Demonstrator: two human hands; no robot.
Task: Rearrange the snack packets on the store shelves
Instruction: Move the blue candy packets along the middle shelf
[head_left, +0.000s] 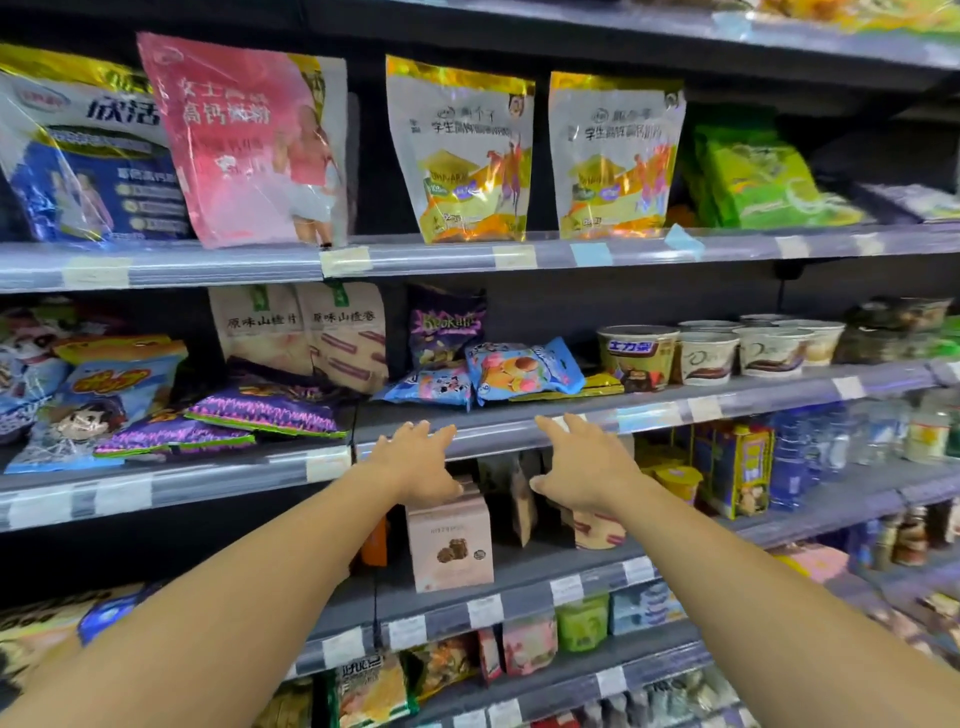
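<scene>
Snack packets (524, 370), labels blurred

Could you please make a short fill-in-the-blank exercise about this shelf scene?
1. Both hands, the left hand and the right hand, are ____ and hold nothing.
2. The pink bag stands on the ____ shelf in view.
3. The two purple packets lie ____ on their shelf.

Missing words: open; top; flat
</scene>
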